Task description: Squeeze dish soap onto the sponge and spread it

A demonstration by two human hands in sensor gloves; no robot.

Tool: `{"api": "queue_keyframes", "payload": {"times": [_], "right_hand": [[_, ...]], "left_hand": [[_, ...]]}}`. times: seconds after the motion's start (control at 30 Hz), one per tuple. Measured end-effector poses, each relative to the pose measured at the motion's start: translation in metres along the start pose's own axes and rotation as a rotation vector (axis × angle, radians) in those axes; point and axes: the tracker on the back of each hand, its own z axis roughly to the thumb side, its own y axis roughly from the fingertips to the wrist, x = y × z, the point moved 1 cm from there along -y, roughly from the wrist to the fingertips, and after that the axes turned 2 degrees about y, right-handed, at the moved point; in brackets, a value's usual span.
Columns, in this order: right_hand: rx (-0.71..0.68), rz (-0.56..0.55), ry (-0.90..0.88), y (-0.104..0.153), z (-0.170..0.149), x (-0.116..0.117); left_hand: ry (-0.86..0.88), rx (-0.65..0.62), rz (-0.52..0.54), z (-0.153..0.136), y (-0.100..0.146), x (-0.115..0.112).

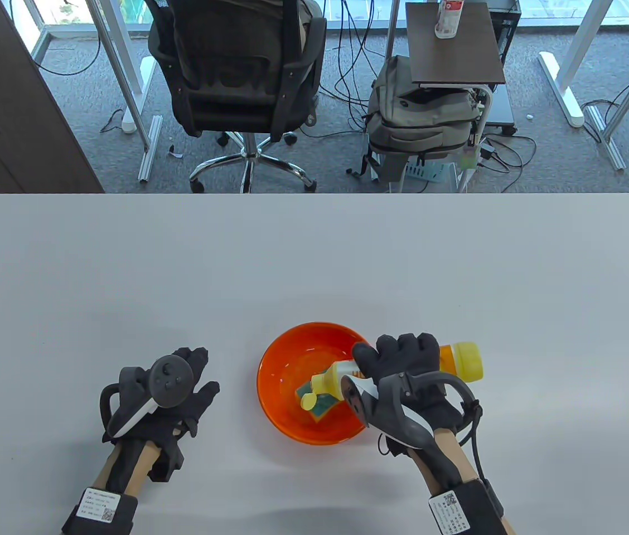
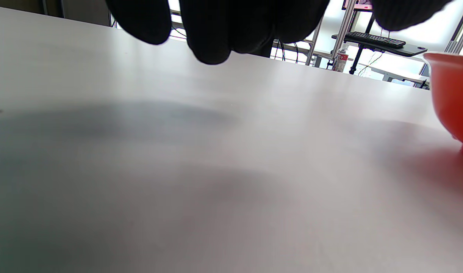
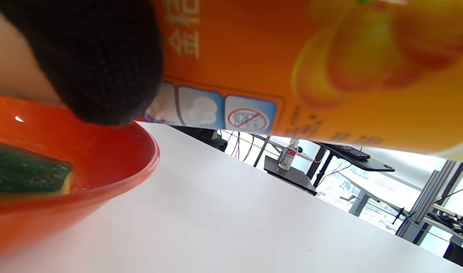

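An orange bowl [image 1: 284, 384] stands on the white table near the front middle. A green and yellow sponge [image 1: 323, 408] lies inside it; it also shows in the right wrist view [image 3: 23, 172]. My right hand [image 1: 403, 359] grips an orange and yellow dish soap bottle [image 1: 462, 359], tipped so its open yellow cap end [image 1: 320, 387] points down over the sponge. The bottle's orange label fills the right wrist view [image 3: 292, 64]. My left hand [image 1: 180, 390] rests flat on the table left of the bowl, holding nothing; its fingers [image 2: 212, 26] hang over bare table.
The bowl's side [image 2: 453, 98] shows at the right of the left wrist view. The white table [image 1: 314, 262] stretches wide behind the bowl. Beyond its far edge are an office chair [image 1: 236, 67], a backpack [image 1: 420, 117] and a small side table [image 1: 454, 44].
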Motion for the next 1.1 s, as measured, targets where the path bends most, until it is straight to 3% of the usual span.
{"api": "queue_keyframes", "payload": {"times": [0.6, 1.1], "right_hand": [[-0.108, -0.017, -0.070, 0.003, 0.032, -0.008], [-0.078, -0.029, -0.180, 0.001, 0.021, -0.004]], "left_hand": [[0.012, -0.007, 0.007, -0.001, 0.000, 0.000], [0.023, -0.012, 0.001, -0.001, 0.000, 0.000]]}}
